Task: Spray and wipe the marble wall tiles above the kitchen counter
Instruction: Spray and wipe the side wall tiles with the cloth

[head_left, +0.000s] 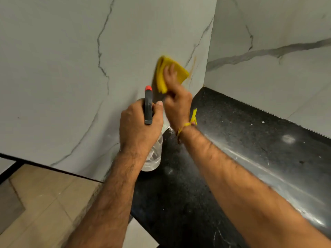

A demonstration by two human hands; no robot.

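Pressing yellow cloth (172,73) under right-hand fingers (170,68) (against marble wall (71,68)).

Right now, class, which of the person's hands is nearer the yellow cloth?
Right. The right hand presses the yellow cloth on the wall; the left hand holds the spray bottle just below it.
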